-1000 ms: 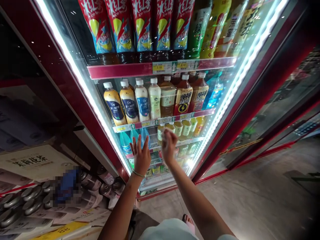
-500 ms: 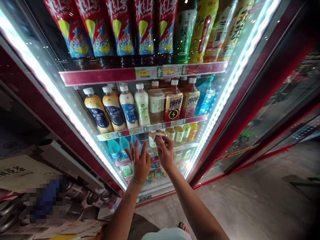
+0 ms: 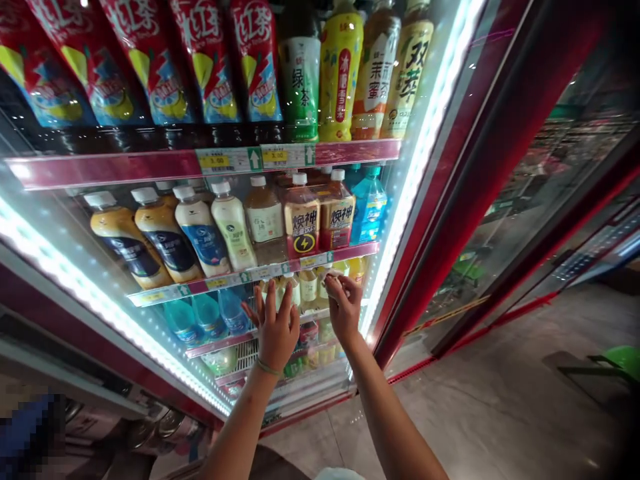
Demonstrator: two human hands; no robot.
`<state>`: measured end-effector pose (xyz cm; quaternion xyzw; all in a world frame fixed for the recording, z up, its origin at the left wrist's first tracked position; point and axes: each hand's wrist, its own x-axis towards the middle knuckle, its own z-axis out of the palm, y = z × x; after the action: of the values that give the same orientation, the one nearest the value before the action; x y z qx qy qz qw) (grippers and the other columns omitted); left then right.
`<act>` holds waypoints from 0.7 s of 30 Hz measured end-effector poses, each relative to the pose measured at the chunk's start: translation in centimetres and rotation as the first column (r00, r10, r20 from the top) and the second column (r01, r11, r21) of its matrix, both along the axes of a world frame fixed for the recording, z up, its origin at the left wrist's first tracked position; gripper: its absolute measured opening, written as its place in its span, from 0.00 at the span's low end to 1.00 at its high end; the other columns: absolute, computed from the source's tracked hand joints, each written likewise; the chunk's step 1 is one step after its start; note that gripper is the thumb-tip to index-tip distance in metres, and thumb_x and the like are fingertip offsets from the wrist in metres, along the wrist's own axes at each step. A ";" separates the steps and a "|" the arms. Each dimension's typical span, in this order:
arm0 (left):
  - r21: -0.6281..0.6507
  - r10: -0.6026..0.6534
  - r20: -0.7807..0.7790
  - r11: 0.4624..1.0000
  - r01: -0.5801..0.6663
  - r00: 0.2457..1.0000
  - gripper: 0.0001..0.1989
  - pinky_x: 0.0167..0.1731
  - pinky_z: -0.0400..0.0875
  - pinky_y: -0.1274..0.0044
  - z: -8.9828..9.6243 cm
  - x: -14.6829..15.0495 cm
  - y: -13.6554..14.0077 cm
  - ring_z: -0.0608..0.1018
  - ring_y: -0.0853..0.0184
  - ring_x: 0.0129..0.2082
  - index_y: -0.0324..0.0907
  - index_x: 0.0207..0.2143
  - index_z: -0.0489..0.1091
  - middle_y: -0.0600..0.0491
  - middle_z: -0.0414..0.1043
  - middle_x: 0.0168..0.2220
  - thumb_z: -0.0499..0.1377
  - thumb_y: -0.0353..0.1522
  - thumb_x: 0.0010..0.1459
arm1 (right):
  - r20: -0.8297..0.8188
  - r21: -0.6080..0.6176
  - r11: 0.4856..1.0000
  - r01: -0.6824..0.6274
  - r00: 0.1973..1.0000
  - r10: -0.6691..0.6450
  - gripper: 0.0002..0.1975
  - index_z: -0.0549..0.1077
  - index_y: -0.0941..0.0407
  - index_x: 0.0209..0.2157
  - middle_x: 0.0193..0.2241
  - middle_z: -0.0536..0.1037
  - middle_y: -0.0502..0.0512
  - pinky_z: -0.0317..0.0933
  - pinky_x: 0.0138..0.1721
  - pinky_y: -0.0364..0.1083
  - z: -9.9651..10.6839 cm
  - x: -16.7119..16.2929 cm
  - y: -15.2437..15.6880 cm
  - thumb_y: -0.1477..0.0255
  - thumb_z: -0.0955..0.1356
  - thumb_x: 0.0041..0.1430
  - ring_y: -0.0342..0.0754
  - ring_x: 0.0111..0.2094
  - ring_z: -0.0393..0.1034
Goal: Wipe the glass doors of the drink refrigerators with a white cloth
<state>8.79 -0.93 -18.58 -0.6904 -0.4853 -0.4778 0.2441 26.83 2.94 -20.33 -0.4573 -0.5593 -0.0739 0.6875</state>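
Observation:
My left hand [image 3: 277, 333] is open, fingers spread and pointing up, in front of the middle of a lit drinks fridge. A thin green band circles its wrist. The fingers appear to be at the glass door; whether they press on it I cannot tell. To its right, my right hand [image 3: 344, 303] is closed, thumb and fingers pinched around a small pale thing [image 3: 330, 277] too covered to name. Behind the hands stand small pale-labelled bottles [image 3: 309, 285] and blue bottles [image 3: 233, 312]. Above them is a shelf with an energy drink bottle [image 3: 303, 223] and milk tea bottles [image 3: 160, 233].
Red-labelled iced tea bottles [image 3: 257, 63] and a green tea bottle [image 3: 300, 80] line the top shelf. Bright light strips [image 3: 425, 133] run down both sides of the fridge. A red door frame [image 3: 450, 200] stands at right, above a grey floor [image 3: 480, 400]. A green stool [image 3: 623, 363] is far right.
The view has turned, so the fridge sits further left and looks closer. My right hand has moved right, away from my left hand, still pinched. My left hand stays spread.

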 end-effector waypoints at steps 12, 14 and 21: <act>-0.055 0.184 -0.058 0.981 -0.187 0.981 0.52 0.62 0.27 0.33 -1.8 4.2 2.7 0.27 0.33 0.73 0.48 0.75 0.35 0.37 0.17 0.75 0.64 0.48 0.61 | -0.060 -0.015 0.997 -0.082 0.995 0.081 0.12 0.81 0.49 0.48 0.47 0.72 0.58 0.71 0.48 0.54 1.9 7.0 0.9 0.69 0.70 0.63 0.52 0.50 0.71; -0.052 0.192 -0.069 0.979 -0.196 0.979 0.53 0.62 0.26 0.33 -1.9 4.1 2.8 0.26 0.34 0.73 0.48 0.75 0.34 0.37 0.16 0.75 0.64 0.49 0.61 | -0.109 0.016 1.000 -0.019 0.994 0.021 0.14 0.80 0.50 0.50 0.48 0.69 0.59 0.71 0.48 0.53 2.2 8.6 1.2 0.70 0.68 0.65 0.51 0.50 0.70; -0.178 0.228 -0.050 0.956 -0.233 0.972 0.51 0.61 0.27 0.32 -2.1 4.2 2.9 0.25 0.32 0.72 0.40 0.74 0.44 0.30 0.22 0.75 0.64 0.52 0.60 | -0.122 0.090 0.996 -0.010 0.992 0.021 0.12 0.79 0.51 0.48 0.47 0.69 0.59 0.71 0.47 0.51 0.6 6.8 0.9 0.73 0.66 0.67 0.51 0.50 0.71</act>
<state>12.96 1.96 -20.66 -0.6553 -0.6006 -0.3898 0.2409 33.65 3.82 -19.69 -0.4255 -0.5156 -0.0649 0.7409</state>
